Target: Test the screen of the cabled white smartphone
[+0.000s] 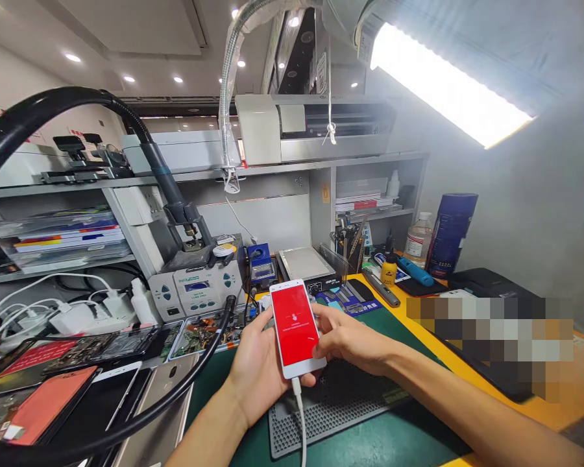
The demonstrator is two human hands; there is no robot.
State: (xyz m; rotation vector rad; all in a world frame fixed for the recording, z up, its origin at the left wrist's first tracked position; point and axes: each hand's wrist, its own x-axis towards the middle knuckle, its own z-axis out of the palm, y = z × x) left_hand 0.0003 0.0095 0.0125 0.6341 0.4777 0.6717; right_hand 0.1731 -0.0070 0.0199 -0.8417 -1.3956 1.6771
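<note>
A white smartphone (293, 327) is held up in front of me, its screen bright red with a small white hand icon and lines of text too small to read. My left hand (257, 363) cradles it from the left and below, fingers partly hidden behind it. At its right edge my right hand (345, 337) grips it, the thumb resting on the lower right of the screen and other fingers curled at the side. A white charging cable (300, 408) is plugged into the phone's bottom edge and hangs down. Under both hands lies a grey honeycomb-textured pad (331, 425) on a green mat (253, 431).
A grey hot-air station (199, 285) with a thick black hose (194, 376) stands at the left. Several phones and circuit boards (92, 347) lie nearby. Behind are a flat plate device (306, 264) and tools. A yellow bottle (389, 269) and blue can (451, 233) stand right. Above shines a lamp (448, 84).
</note>
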